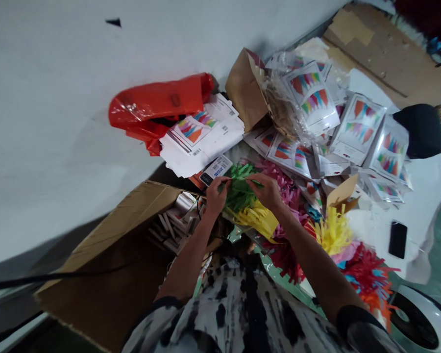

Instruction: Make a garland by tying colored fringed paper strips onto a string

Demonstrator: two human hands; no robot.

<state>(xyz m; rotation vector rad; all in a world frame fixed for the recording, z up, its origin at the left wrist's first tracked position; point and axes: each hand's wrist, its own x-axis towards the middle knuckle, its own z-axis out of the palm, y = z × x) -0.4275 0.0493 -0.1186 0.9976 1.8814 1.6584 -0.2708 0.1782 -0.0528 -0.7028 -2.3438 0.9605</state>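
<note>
My left hand (216, 195) and my right hand (267, 190) are both closed in a pinch on a bunch of green fringed tissue paper (240, 189), held between them over my lap. Just below it lies a yellow fringed piece (255, 217). Pink fringed paper (284, 189) is spread behind my right hand. More tassels in yellow (332, 230), red and mixed colours (365, 274) are heaped to the right of my right forearm.
An open cardboard box (132, 215) with silvery packs stands at the left. A stack of white printed cards (202, 135) and a red plastic bag (156, 105) lie by the wall. Packaged banner cards (356, 125), a brown paper bag (244, 88) and a black phone (397, 239) lie to the right.
</note>
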